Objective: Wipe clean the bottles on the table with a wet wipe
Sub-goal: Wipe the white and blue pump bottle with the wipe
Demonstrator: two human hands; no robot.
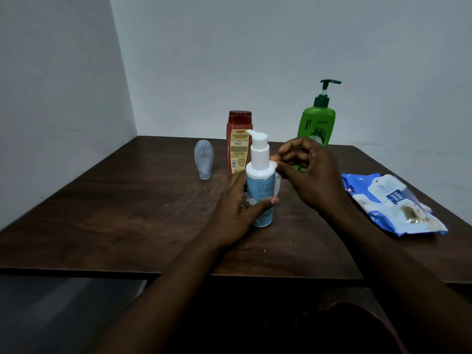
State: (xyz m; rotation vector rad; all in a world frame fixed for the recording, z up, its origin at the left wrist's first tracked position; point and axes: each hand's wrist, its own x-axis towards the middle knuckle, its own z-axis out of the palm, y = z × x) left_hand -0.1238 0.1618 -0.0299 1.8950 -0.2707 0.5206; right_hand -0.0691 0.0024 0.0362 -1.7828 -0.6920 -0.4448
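Observation:
A white pump bottle with a pale blue label (260, 172) stands upright in the middle of the dark wooden table (132, 213). My left hand (237, 213) grips its lower body, thumb across the front. My right hand (306, 172) pinches a small white wet wipe (278, 182) against the bottle's right shoulder. Behind it stand a red bottle (237, 141) and a green pump bottle (318, 118), whose base my right hand hides. A small clear tube (203, 158) stands cap-down to the left.
A blue pack of wet wipes (390, 203) lies on the table's right side, flap lifted. Grey walls meet in a corner behind the table. The table's near edge runs across the lower view, with dark floor at the lower left.

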